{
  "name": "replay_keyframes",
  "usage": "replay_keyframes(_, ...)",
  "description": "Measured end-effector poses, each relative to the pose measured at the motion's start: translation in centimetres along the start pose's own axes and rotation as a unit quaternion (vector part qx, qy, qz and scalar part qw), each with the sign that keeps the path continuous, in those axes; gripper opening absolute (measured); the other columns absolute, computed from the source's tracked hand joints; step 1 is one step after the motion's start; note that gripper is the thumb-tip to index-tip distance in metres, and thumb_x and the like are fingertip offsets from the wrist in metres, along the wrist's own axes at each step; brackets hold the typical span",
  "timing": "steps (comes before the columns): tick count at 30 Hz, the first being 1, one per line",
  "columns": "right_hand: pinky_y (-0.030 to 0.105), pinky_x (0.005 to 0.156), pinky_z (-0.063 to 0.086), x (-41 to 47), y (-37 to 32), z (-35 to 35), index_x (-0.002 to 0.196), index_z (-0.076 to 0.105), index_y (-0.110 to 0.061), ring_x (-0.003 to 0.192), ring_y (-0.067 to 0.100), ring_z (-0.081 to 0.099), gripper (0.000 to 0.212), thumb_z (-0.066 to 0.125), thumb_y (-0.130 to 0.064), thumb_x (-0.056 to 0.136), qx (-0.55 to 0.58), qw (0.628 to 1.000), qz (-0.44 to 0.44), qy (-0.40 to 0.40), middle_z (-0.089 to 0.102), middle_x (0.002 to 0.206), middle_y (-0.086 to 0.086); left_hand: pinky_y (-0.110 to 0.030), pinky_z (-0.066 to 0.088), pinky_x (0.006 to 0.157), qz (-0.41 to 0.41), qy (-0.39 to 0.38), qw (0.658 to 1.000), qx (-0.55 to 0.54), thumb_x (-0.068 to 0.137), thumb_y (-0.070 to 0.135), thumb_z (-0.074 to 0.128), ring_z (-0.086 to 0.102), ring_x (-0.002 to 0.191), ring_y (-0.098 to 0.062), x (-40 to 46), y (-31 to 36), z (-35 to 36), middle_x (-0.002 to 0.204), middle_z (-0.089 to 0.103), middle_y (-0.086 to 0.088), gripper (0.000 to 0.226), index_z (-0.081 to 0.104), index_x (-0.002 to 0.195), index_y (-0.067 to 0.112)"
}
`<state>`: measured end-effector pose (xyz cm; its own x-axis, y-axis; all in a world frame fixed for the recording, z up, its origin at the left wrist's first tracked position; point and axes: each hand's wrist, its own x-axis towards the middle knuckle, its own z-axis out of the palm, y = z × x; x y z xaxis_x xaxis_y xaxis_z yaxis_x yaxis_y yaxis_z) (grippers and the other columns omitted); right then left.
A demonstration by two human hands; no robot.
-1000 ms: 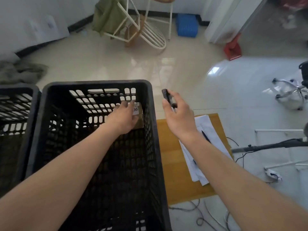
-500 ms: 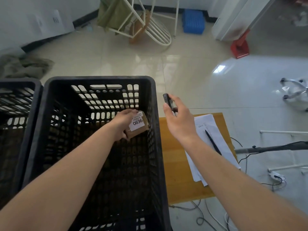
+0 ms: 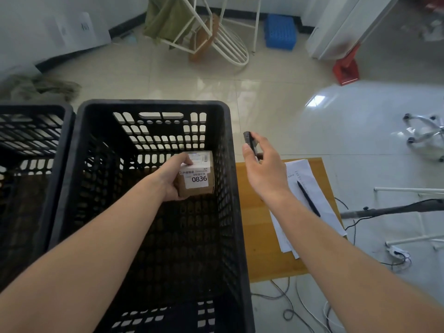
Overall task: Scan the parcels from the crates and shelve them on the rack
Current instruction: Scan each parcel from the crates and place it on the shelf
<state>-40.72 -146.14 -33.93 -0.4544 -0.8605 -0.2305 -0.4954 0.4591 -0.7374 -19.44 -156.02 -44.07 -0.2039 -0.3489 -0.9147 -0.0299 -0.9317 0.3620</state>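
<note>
Parcel [image 3: 195,175] gripped by left hand [image 3: 171,180] inside crate [image 3: 153,105] | right hand [image 3: 263,169] holds scanner [image 3: 249,143]

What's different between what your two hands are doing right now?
The left hand grips a brown parcel labelled 0836 over the black crate; the right hand holds a slim dark scanner outside it, above the wooden table. The parcel is boxy and labelled, the scanner thin and plain. Both hands hold something.
</note>
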Motion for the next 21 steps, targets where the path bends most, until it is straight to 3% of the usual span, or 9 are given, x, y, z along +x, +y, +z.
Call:
replay_keyframes(3,0.05,0.111,0.051,-0.7,-1.3,-0.6,0.155,0.046,-0.039,0.126,0.017,0.059,0.044,0.048,-0.046,0.111,-0.003,1.0,0.001,0.018,0.06,0.133,-0.014,-0.043,0.063,0.068,0.069,-0.05,0.996,0.007,0.076,0.025,0.071,0.079,0.092,-0.031,-2.6,0.3,-0.5,0.113,0.079,-0.015,0.064,0.057,0.138,0.022)
replay_keyframes(7,0.049,0.114,0.048,-2.3,-3.2,-1.2,0.157,0.044,-0.039,0.133,0.025,0.058,0.045,0.045,-0.043,0.111,0.0,0.999,-0.003,0.046,0.062,0.145,-0.004,-0.047,0.064,0.073,0.164,-0.07,0.984,0.014,0.082,0.009,0.071,0.078,0.099,-0.035,-6.4,0.6,-1.1,0.13,0.07,-0.016,0.075,0.049,0.148,0.037)
replay_keyframes(10,0.05,0.116,0.044,-4.1,-4.6,-1.9,0.158,0.042,-0.038,0.136,0.028,0.056,0.048,0.044,-0.043,0.111,-0.004,0.998,-0.017,0.055,0.061,0.149,-0.003,-0.052,0.063,0.086,0.211,-0.078,0.974,0.022,0.077,0.006,0.079,0.077,0.104,-0.036,-9.4,0.5,-1.9,0.133,0.069,-0.015,0.09,0.043,0.154,0.037)
replay_keyframes(13,0.052,0.12,0.039,-5.5,-5.7,-2.5,0.16,0.039,-0.041,0.141,0.031,0.053,0.051,0.043,-0.047,0.11,-0.012,0.999,-0.027,0.021,0.057,0.155,-0.003,-0.055,0.06,0.094,0.252,-0.068,0.965,0.023,0.06,0.011,0.093,0.076,0.107,-0.035,-12.4,-0.2,-2.7,0.131,0.071,-0.015,0.115,0.037,0.157,0.039)
replay_keyframes(17,0.034,0.108,0.035,-7.4,-6.8,-3.3,0.158,0.044,-0.039,0.143,0.022,0.048,0.048,0.045,-0.045,0.11,0.051,0.997,-0.033,-0.045,0.052,0.158,-0.004,-0.049,0.063,0.081,0.301,-0.048,0.952,-0.001,0.042,0.015,0.106,0.076,0.105,-0.037,-16.5,-2.7,-2.7,0.133,0.067,-0.02,0.138,0.033,0.158,0.034)
replay_keyframes(21,0.041,0.109,0.047,-10.4,-7.5,-4.0,0.158,0.046,-0.032,0.129,0.023,0.055,0.047,0.044,-0.039,0.112,0.09,0.986,-0.029,-0.138,0.053,0.155,0.004,-0.043,0.064,0.072,0.355,0.004,0.934,-0.043,0.027,0.021,0.109,0.078,0.099,-0.034,-20.8,-7.2,-2.8,0.132,0.067,-0.018,0.148,0.036,0.156,0.033)
